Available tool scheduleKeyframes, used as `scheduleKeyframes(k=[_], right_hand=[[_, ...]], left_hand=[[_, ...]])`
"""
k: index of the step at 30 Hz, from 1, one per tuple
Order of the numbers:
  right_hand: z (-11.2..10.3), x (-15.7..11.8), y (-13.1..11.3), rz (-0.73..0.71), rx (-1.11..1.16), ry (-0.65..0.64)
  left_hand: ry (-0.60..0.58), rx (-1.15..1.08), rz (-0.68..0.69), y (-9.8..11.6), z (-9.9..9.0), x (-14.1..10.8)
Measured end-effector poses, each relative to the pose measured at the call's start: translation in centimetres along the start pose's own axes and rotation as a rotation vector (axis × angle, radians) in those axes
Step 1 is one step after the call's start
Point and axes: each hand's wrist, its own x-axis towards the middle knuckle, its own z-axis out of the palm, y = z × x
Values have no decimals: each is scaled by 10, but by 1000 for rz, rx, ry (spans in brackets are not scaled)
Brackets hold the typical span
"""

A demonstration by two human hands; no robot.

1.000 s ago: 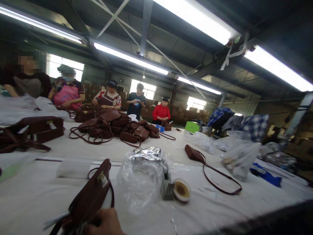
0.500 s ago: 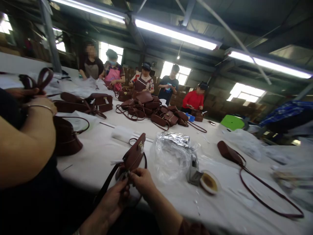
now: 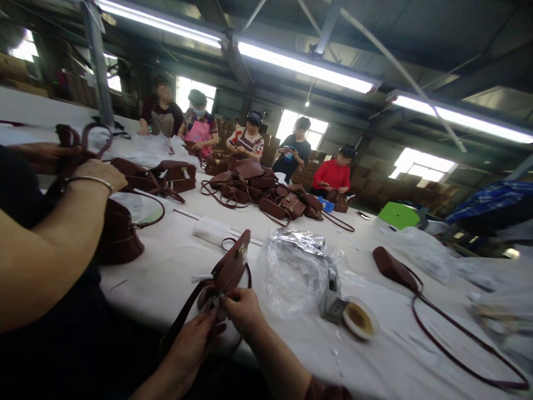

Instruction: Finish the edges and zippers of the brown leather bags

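A small brown handbag (image 3: pixel 233 265) stands tilted at the table's near edge, its gold-coloured clasp facing right and its strap hanging down. My left hand (image 3: pixel 192 340) is closed at the bag's lower end, fingertips against a whitish piece (image 3: pixel 215 305) there. From the other side, my right hand (image 3: pixel 245 312) pinches the same end close to the zip, thumb and forefinger together. What exactly lies between the fingertips is too small to make out. A white tag (image 3: pixel 202 278) sticks out on the bag's left side.
Crumpled clear plastic (image 3: pixel 287 278), a metal tape dispenser (image 3: pixel 333 307) and a round dish of brown stuff (image 3: pixel 358 319) lie to the right. Beyond is a heap of brown bags (image 3: pixel 254 180). A co-worker's arm (image 3: pixel 62 233) reaches in at left. Several people stand across the table.
The view has shifted slightly, so the scene sits a little further right. My hands keep their hold at the bag's end. The co-worker's hands at left have moved slightly with a strap.
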Motion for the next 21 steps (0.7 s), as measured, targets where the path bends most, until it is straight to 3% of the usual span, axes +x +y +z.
scheduleKeyframes(k=[2, 6, 14, 17, 21], right_hand=[[-1, 1, 0, 18, 29, -11], [-1, 2, 9, -29, -7, 22], [2, -1, 20, -91, -22, 40], [4, -2, 22, -35, 8, 21], [5, -1, 22, -15, 37, 20]], left_hand=[[-9, -61, 6, 0, 3, -1], [110, 16, 83, -2, 8, 2], [300, 747, 508, 2, 0, 2], [338, 823, 651, 2, -1, 2], [289, 846, 805, 0, -1, 5]])
